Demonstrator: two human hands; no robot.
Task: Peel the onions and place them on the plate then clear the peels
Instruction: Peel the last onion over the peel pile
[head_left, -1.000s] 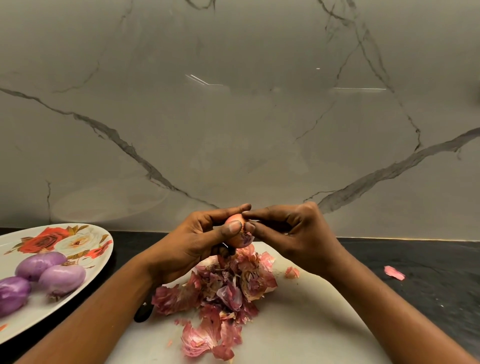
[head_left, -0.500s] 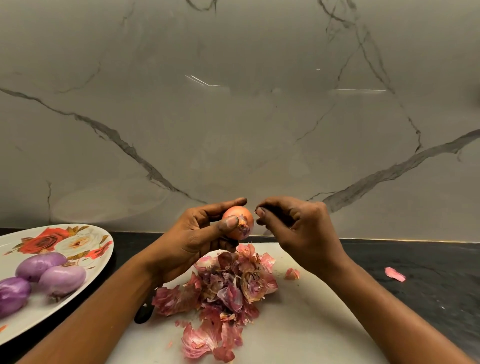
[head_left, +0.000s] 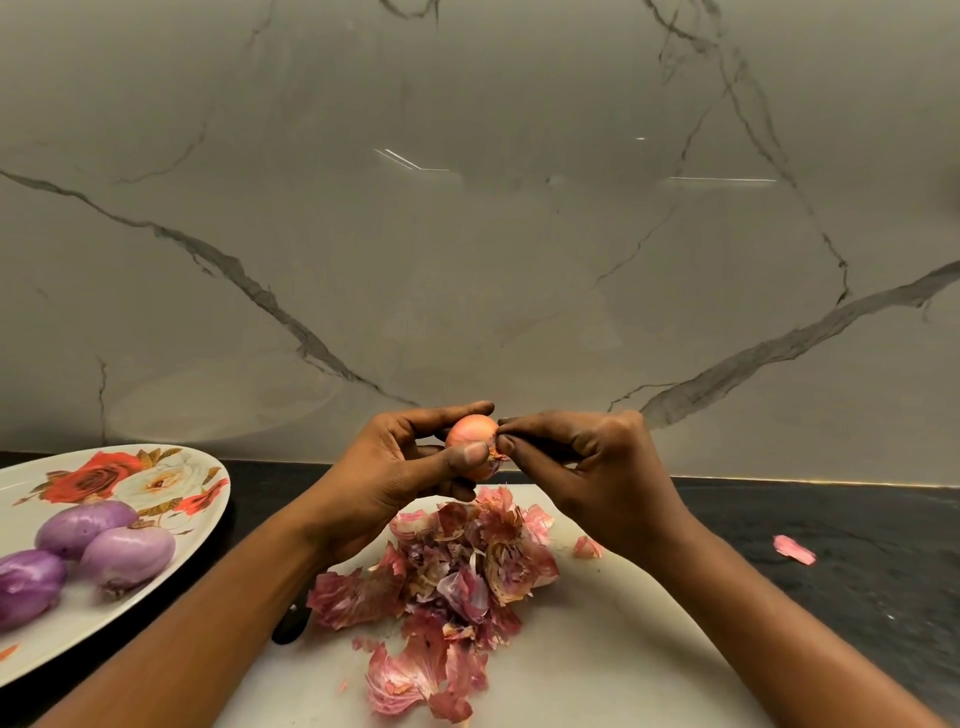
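Note:
My left hand (head_left: 395, 478) grips a small onion (head_left: 470, 434) still in its orange-pink skin, held up above the white cutting board (head_left: 613, 649). My right hand (head_left: 587, 467) pinches the skin at the onion's right end with thumb and fingertips. Below the hands a heap of pink peels (head_left: 452, 577) lies on the board. Three peeled purple onions (head_left: 98, 551) sit on the flowered white plate (head_left: 171, 499) at the left.
The dark countertop (head_left: 857, 545) runs along a marble wall. One loose peel (head_left: 794, 548) lies on the counter to the right, another small one (head_left: 587, 546) on the board. A black handle end (head_left: 291, 626) shows under my left forearm.
Both hands have lifted the onion slightly higher. My right hand drew off to the right half a second ago and is back pinching the skin at the onion's end.

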